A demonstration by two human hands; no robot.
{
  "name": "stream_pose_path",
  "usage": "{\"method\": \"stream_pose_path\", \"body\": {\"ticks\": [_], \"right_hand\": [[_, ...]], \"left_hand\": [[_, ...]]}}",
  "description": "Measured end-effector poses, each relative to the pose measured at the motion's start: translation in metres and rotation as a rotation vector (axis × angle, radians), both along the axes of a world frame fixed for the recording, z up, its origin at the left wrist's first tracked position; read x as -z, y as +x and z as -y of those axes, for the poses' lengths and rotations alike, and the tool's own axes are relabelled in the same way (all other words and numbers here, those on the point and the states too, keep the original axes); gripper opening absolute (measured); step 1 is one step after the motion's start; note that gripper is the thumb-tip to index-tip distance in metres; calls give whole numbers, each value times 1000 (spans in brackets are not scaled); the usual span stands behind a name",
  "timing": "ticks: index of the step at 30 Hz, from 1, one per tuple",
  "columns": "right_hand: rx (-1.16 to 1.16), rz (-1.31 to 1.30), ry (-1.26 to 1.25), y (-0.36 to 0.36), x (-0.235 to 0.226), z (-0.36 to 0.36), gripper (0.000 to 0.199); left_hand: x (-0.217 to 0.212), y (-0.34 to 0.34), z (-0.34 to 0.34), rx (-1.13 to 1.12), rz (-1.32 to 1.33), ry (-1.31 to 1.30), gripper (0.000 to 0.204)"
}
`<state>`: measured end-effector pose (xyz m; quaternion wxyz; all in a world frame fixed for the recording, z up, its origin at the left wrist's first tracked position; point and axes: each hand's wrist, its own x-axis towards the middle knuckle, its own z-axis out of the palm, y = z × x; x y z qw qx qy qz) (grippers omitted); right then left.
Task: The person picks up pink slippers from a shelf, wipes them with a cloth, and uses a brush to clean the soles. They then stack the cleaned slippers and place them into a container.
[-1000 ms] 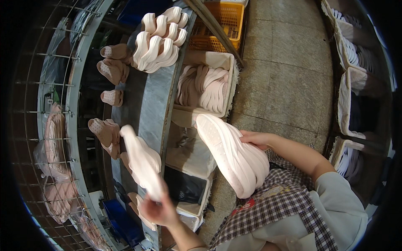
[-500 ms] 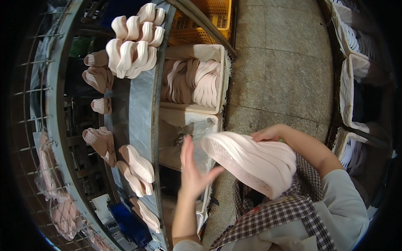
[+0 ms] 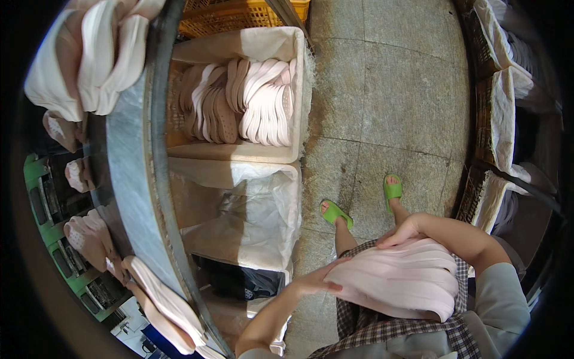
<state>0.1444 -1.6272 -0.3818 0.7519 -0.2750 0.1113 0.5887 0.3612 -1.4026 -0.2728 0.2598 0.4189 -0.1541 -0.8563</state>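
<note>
Both hands on one pale pink shoe sole, held bottom-up close to the body over the checked garment: left hand has fingers spread flat against the sole's left end, grip loose and mostly open, more a press than a clasp; right hand is curled over the far upper edge, fingers bent onto it. Sole's ribbed underside faces the camera, roughly level, long axis left-right. Below it, two feet in green sandals on the stone tile floor. Left of the person: a white-lined bin, only its crumpled liner showing inside, and beyond it a second bin packed with pink soles standing on edge in rows. A yellow crate sits past that at the top edge. Curved grey metal counter runs down the left side; more pink soles on its top end and its near end. Further pink pieces sit on the green rack beyond the counter. Right edge: cloth-lined baskets, contents unclear.
</note>
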Motion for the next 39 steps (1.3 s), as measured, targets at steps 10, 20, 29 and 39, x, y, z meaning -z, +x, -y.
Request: {"method": "stream_pose_path", "body": {"ticks": [10,20,29,39], "right_hand": [[1493,195,-700,105,48,-3,25],[703,-195,-1134,-95,120,-115,13],[456,-329,-1424,-120,189,-161,8],[253,-386,-1449,-96,194,-172,17]], "left_hand": [[-53,37,-208,-1068,693,145,61],[180,193,-208,-682,1595,252,53],[488,176,-218,-318,2065,-235,69],[428,204,-165,51,1727,-66,87]]}}
